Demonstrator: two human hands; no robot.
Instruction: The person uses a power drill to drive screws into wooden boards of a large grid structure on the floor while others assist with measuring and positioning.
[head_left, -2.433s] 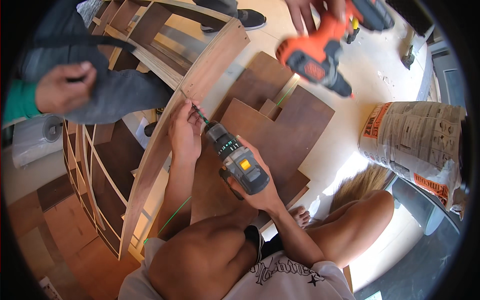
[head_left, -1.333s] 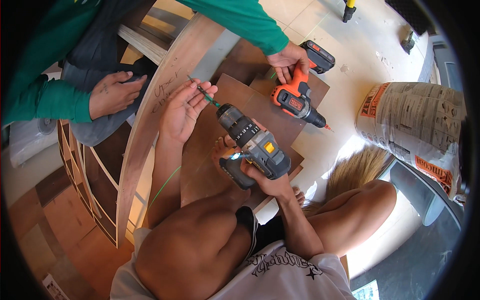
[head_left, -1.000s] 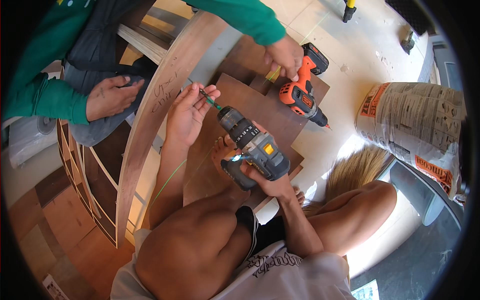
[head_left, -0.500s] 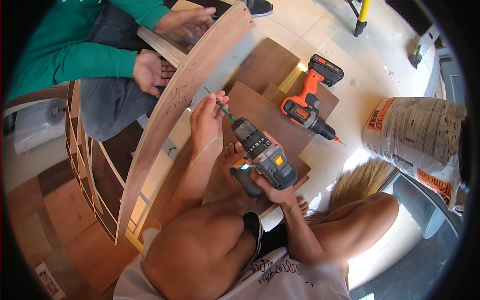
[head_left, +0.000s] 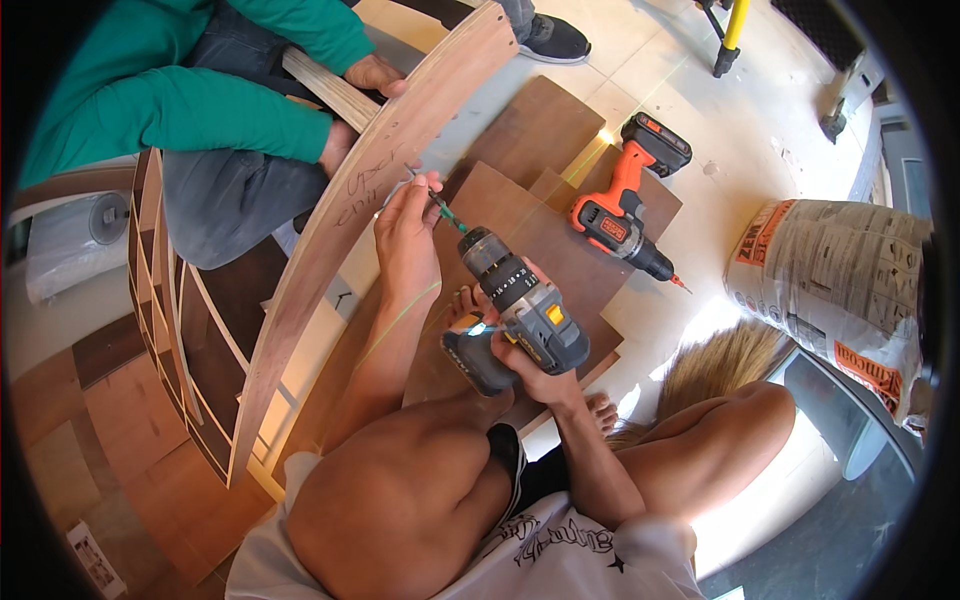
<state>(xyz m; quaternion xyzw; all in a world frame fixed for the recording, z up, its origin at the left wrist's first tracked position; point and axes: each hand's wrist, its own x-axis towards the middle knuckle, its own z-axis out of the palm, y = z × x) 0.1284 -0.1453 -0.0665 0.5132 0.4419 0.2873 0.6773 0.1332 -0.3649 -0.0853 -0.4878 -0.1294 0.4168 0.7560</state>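
My right hand (head_left: 540, 378) grips a grey and black cordless drill (head_left: 512, 290) with a yellow button. In its chuck sits a thin dark drill bit (head_left: 445, 211) with a green part near the base. The fingers of my left hand (head_left: 408, 245) are pinched around the bit close to its tip, beside a curved wooden board (head_left: 345, 215) with handwriting on its face. Whether the tip touches the board is hidden by my fingers. Across from me, a person in green sleeves holds the board's far side with one hand (head_left: 376, 76) at its edge.
An orange and black drill (head_left: 620, 205) lies on stacked brown wooden panels (head_left: 520, 210). To the right stand a wrapped bucket-like container (head_left: 825, 290) and a straw broom head (head_left: 715, 370). A curved wooden frame (head_left: 165, 300) is at left, with a yellow leg (head_left: 735, 30) at the top.
The bit and my left hand have shifted up toward the board, and the drill has tilted slightly. The other person's open hands have moved in behind the board, one now at its edge.
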